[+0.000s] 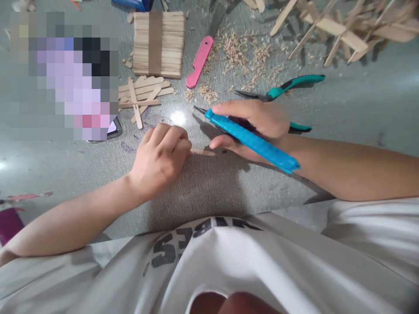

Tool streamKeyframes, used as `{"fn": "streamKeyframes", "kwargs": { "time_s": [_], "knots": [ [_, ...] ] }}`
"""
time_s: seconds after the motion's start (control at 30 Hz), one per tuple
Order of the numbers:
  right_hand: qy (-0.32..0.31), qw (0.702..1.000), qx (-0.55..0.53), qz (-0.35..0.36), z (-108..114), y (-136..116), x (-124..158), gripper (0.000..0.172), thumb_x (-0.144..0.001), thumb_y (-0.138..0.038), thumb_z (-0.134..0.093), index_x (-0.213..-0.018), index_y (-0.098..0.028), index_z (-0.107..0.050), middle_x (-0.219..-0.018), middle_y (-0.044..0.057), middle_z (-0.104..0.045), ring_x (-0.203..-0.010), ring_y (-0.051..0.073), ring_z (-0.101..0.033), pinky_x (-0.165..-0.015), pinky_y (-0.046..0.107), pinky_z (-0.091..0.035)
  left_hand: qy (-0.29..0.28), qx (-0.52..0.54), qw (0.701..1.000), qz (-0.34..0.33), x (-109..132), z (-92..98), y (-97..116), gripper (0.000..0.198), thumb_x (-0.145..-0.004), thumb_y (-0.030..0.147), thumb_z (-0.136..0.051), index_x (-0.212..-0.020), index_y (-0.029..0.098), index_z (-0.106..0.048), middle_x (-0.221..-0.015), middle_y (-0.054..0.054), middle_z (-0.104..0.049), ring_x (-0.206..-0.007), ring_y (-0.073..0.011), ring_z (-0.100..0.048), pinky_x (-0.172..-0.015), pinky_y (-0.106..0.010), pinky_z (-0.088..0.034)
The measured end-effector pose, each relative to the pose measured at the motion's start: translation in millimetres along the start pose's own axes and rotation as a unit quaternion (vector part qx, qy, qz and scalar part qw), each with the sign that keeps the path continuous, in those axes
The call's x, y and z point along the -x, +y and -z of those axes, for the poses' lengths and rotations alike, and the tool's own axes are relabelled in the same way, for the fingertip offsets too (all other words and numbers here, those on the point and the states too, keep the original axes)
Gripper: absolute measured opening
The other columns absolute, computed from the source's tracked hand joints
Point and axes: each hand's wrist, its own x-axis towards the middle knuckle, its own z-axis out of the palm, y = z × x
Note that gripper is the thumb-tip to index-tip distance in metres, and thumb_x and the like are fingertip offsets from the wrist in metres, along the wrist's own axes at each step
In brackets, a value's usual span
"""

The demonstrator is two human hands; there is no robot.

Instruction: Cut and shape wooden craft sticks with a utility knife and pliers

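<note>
My left hand (162, 159) is closed on a wooden craft stick (204, 152), whose tip pokes out to the right past the fingers; the rest of it is hidden in the hand. In my right hand (258, 124) is a blue utility knife (252, 139) with its dark blade out, pointing up and left. The blade is apart from the stick, above it. Under and behind my right hand lie pliers with green handles (299, 83), partly covered by the hand.
Loose craft sticks (147, 93) lie left of centre, below a banded bundle of sticks (173, 43). A pink-handled knife (200, 61) lies beside wood shavings (244, 52). Assembled sticks (340, 28) stand at upper right. A blurred-out screen (113, 126) is at left.
</note>
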Motion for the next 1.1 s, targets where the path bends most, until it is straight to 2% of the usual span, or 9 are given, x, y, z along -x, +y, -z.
{"fn": "streamKeyframes", "kwargs": {
  "time_s": [0.07,0.13,0.27,0.43,0.6,0.77,0.93,1.03,1.1],
  "knots": [
    [0.057,0.993,-0.030,0.096,-6.6,2.8,-0.7,0.040,-0.101,-0.051,-0.082,-0.133,-0.027,-0.077,-0.106,0.002,-0.085,-0.082,0.018,-0.079,-0.074,0.031,-0.064,0.014,-0.005,1.000,-0.013,-1.4,2.7,5.4,0.021,-0.108,0.018,-0.056,-0.090,0.018,-0.069,-0.102,-0.009,-0.078,-0.089,-0.0231,-0.061,-0.075,-0.038,-0.049],
    [0.071,0.990,-0.048,0.115,-10.2,4.0,-1.3,0.032,-0.102,-0.033,-0.082,-0.133,-0.027,-0.077,-0.103,0.002,-0.081,-0.081,0.016,-0.075,-0.072,0.029,-0.062,0.048,-0.014,0.997,-0.063,-0.1,8.0,15.4,0.020,-0.104,0.013,-0.060,-0.088,0.019,-0.070,-0.093,-0.006,-0.078,-0.080,-0.0210,-0.060,-0.073,-0.037,-0.048],
    [-0.004,0.992,0.013,0.126,-10.3,4.2,-1.7,0.027,-0.110,-0.024,-0.064,-0.131,-0.032,-0.079,-0.102,0.001,-0.077,-0.077,0.014,-0.070,-0.067,0.028,-0.056,0.111,0.063,0.974,-0.185,6.0,15.7,31.4,0.021,-0.103,0.020,-0.066,-0.082,0.021,-0.069,-0.078,-0.001,-0.073,-0.066,-0.0166,-0.058,-0.063,-0.034,-0.046],
    [-0.031,0.977,0.083,0.192,-15.4,8.6,-1.4,0.039,-0.114,-0.022,-0.049,-0.142,-0.027,-0.074,-0.115,0.007,-0.081,-0.096,0.021,-0.073,-0.083,0.036,-0.060,0.140,0.195,0.956,-0.171,6.8,7.6,18.2,0.012,-0.105,0.012,-0.059,-0.096,0.019,-0.065,-0.084,-0.005,-0.077,-0.068,-0.0166,-0.066,-0.061,-0.032,-0.050],
    [-0.042,0.972,0.108,0.206,-21.8,13.7,-3.9,0.052,-0.111,-0.017,-0.043,-0.159,-0.024,-0.061,-0.129,0.013,-0.080,-0.112,0.029,-0.071,-0.099,0.051,-0.062,0.157,0.323,0.925,-0.123,6.5,-4.2,11.8,0.012,-0.109,0.012,-0.053,-0.108,0.020,-0.062,-0.088,-0.004,-0.079,-0.073,-0.0148,-0.072,-0.068,-0.027,-0.058],
    [0.045,0.973,0.113,0.194,-24.0,11.0,-7.5,0.048,-0.108,-0.015,-0.046,-0.151,-0.026,-0.065,-0.133,0.012,-0.079,-0.117,0.030,-0.073,-0.101,0.053,-0.062,0.171,0.344,0.922,-0.057,8.1,-3.3,18.5,0.010,-0.110,0.019,-0.062,-0.116,0.018,-0.070,-0.095,-0.007,-0.082,-0.081,-0.0135,-0.077,-0.072,-0.023,-0.060],
    [-0.020,0.975,0.202,0.096,-1.9,-1.4,-8.3,0.066,-0.103,-0.046,-0.063,-0.165,-0.028,-0.048,-0.163,0.019,-0.058,-0.144,0.042,-0.062,-0.115,0.065,-0.054,0.119,0.401,0.907,0.050,11.3,3.7,23.7,0.015,-0.105,0.014,-0.057,-0.096,0.018,-0.068,-0.085,-0.005,-0.079,-0.071,-0.0121,-0.071,-0.066,-0.023,-0.056],
    [-0.065,0.958,0.281,-0.002,29.9,-2.0,0.1,0.081,-0.099,-0.054,-0.066,-0.171,-0.026,-0.039,-0.175,0.021,-0.044,-0.156,0.048,-0.048,-0.121,0.070,-0.045,0.084,0.506,0.844,0.159,12.8,3.3,29.2,0.011,-0.104,0.019,-0.055,-0.097,0.018,-0.062,-0.077,-0.001,-0.074,-0.059,-0.0097,-0.064,-0.058,-0.021,-0.052],
    [-0.079,0.944,0.316,-0.044,53.8,4.5,10.5,0.082,-0.099,-0.060,-0.065,-0.169,-0.024,-0.043,-0.172,0.022,-0.047,-0.153,0.050,-0.050,-0.122,0.072,-0.042,0.076,0.581,0.781,0.215,13.3,1.1,33.0,0.010,-0.106,0.026,-0.054,-0.099,0.019,-0.058,-0.073,0.000,-0.070,-0.053,-0.0089,-0.059,-0.052,-0.020,-0.048]
  ]
}}
